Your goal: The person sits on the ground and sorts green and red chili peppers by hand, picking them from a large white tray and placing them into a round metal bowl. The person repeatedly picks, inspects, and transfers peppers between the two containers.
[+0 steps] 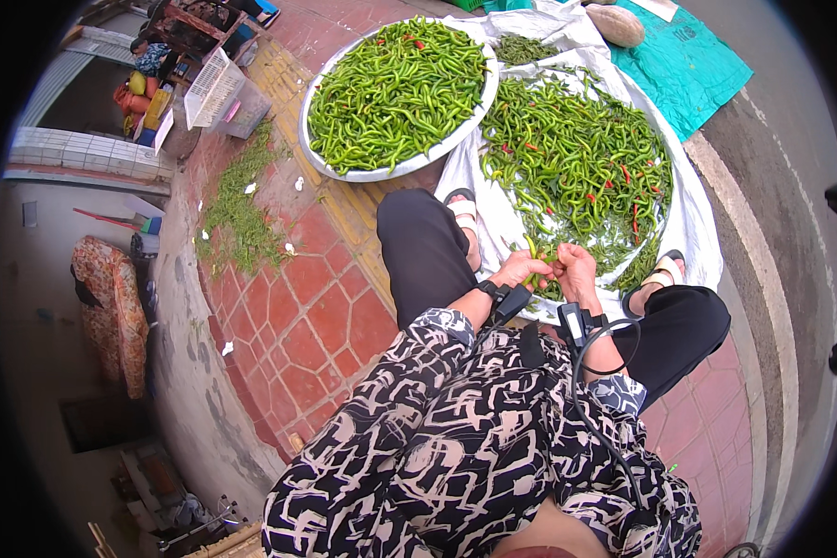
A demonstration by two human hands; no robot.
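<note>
My left hand (523, 270) is closed around a few green chili peppers (532, 245), whose tips stick out past the fingers. Close against it, my right hand (573, 266) pinches the end of a green pepper between thumb and fingers. Both hands are above the near edge of a white woven sheet (701, 230), between my feet. On the sheet lies a wide pile of green chilies (579, 153) with some red ones and loose leaves. A large round metal basin (305, 143) heaped with green chilies stands at its upper left.
Plucked leaves and stems (240, 209) litter the red paving on the left, near a white plastic basket (209, 87). A teal plastic sheet (683, 70) and a large tan gourd or melon (615, 26) are at the upper right, beside the road. Black cables hang from my wrists.
</note>
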